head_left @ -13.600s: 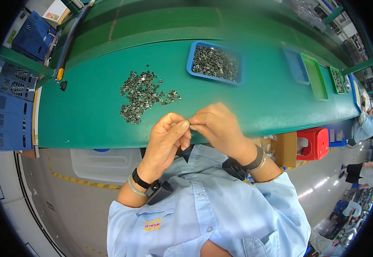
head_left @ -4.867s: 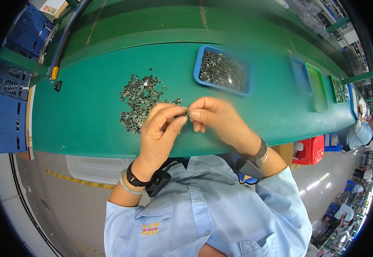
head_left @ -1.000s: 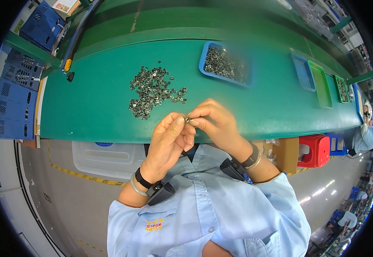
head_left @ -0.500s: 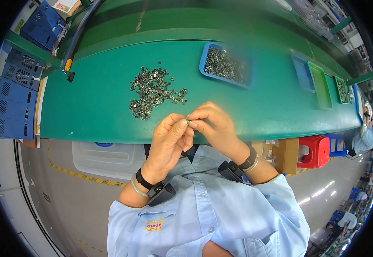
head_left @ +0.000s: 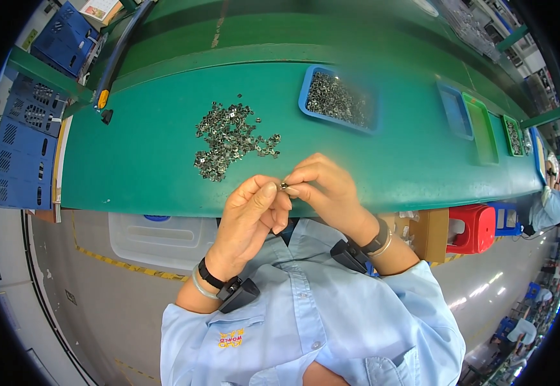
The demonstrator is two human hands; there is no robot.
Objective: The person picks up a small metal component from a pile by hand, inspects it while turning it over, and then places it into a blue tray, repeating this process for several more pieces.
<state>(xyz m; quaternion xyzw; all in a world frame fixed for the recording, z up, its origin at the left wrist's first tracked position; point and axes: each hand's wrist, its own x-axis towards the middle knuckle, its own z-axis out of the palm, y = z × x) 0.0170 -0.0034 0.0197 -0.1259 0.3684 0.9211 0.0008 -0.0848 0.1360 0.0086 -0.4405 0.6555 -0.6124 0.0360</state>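
Just off the table's near edge, my two hands meet fingertip to fingertip around a small dark metal part (head_left: 284, 186). My left hand (head_left: 252, 209) has thumb and forefinger closed at its left side, with the other fingers curled beneath. From the right, my right hand (head_left: 326, 188) pinches at the same part with thumb and forefinger. Its finer shape is too small to make out. Beyond my hands, a loose pile of small shiny metal parts (head_left: 225, 136) lies on the green table (head_left: 145, 154). A blue tray (head_left: 334, 120) full of similar parts sits farther back, to the right.
At the table's right stand another blue tray (head_left: 455, 109), a light green tray (head_left: 481, 128) and a small green tray (head_left: 513, 135) of parts. Blue crates (head_left: 23, 161) are stacked at the left. Below the edge are a plastic bin (head_left: 164, 241), a cardboard box (head_left: 428, 235) and a red stool (head_left: 473, 228).
My fingertips have shifted slightly, so the small metal part shows more plainly between them. The pile and the trays stay where they were.
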